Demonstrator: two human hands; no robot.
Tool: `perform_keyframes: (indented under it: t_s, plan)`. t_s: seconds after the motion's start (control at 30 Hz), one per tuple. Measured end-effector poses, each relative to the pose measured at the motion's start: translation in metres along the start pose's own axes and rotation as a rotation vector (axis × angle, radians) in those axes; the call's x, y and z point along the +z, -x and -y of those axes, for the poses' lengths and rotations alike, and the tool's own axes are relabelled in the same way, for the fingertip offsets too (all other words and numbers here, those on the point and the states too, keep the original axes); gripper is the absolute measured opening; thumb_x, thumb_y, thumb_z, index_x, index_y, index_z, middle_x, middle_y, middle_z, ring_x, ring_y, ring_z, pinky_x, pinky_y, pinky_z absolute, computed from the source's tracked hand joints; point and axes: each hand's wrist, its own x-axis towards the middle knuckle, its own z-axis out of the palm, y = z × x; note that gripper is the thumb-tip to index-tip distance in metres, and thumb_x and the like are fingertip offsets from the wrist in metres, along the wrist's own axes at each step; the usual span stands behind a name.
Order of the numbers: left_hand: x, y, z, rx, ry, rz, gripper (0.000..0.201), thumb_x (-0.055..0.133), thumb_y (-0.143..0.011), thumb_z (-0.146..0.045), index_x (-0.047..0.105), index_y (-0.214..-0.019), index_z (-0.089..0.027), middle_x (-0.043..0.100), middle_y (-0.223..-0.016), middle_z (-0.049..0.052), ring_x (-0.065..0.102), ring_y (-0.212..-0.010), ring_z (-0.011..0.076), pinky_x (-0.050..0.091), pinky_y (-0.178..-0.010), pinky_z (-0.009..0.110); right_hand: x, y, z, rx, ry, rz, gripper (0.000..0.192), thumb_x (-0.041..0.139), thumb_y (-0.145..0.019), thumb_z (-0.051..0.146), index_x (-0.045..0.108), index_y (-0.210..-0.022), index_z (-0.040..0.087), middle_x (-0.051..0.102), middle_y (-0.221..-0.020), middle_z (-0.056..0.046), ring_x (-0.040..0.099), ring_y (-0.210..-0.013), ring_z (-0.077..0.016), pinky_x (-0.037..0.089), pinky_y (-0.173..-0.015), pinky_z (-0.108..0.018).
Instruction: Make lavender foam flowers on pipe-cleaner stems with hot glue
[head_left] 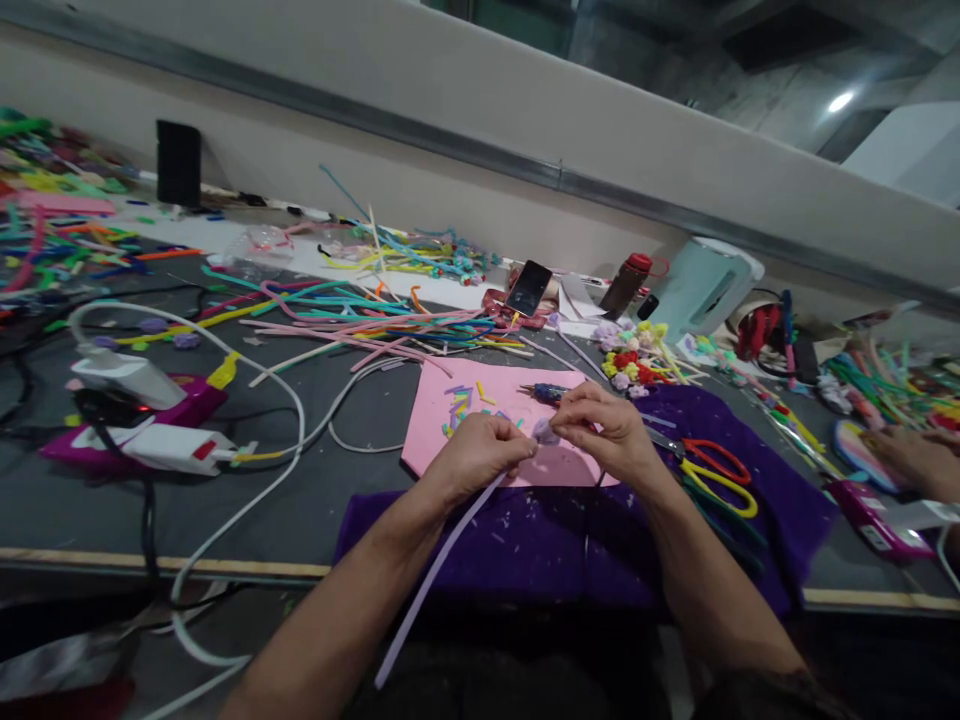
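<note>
My left hand (480,455) pinches a long lilac foam strip (431,580) that trails down toward my lap. My right hand (604,425) pinches the strip's rolled end, a small lilac coil (546,432), right beside the left fingers. Both hands hover over a pink foam sheet (439,415) strewn with small coloured strip cuttings. The sheet lies partly on a purple felt cloth (540,540). Behind my right hand lies a dark blue tool (546,392).
Red and yellow scissors (720,475) lie on the cloth at right. Small foam flowers (634,360), heaps of coloured strips (360,315), a phone (529,288), a bottle (624,283), glue guns with white cables (150,420) surround me. Another person's hand (911,455) works at far right.
</note>
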Motion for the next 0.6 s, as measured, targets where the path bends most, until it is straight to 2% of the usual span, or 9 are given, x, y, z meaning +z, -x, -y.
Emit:
perform_keyframes:
  t_s: [0.6]
  plan:
    - [-0.0001,-0.0019,0.0026,0.012,-0.064,0.015,0.016,0.059,-0.064,-0.025,0.056,-0.053,-0.014,0.051,-0.042,-0.002,0.043,-0.039,0.008,0.031,-0.042,0.02,-0.001,0.0034,0.0049,-0.034,0.093,0.097,0.013,0.054,-0.082,0.018,0.065,-0.087,0.022,0.059,-0.084,-0.004,0.056,-0.079,-0.0148,0.046,-0.069,-0.027]
